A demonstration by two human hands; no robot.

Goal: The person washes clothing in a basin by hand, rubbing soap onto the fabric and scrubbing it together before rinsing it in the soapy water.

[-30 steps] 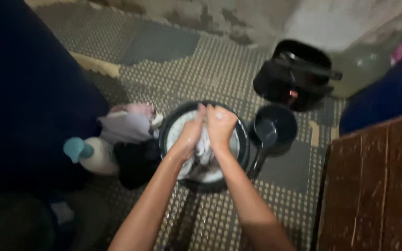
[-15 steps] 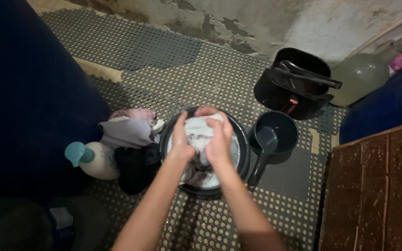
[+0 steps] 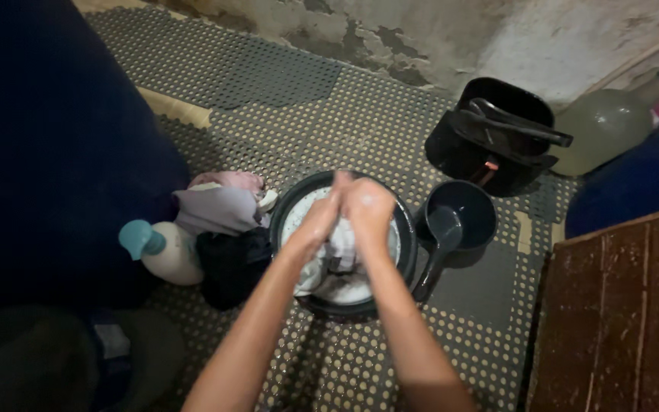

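White wet cloth [image 3: 335, 263] lies bunched in one dark round basin [image 3: 402, 244] on the perforated floor mat [image 3: 291, 114], amid suds. Both hands are pressed together around it, the left hand [image 3: 318, 221] and right hand [image 3: 368, 210] squeezing it. At three o'clock sits one dark scoop with a long handle [image 3: 451, 229]. At one o'clock stands one black bucket [image 3: 497, 137]. At nine o'clock lie one pile of clothes [image 3: 223, 221] and one white bottle with a teal cap [image 3: 158, 248].

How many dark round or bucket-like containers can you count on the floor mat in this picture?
3: the basin under the left hand and right hand, a dipper just to its right, and a bucket by the wall. Others may lie outside the view.
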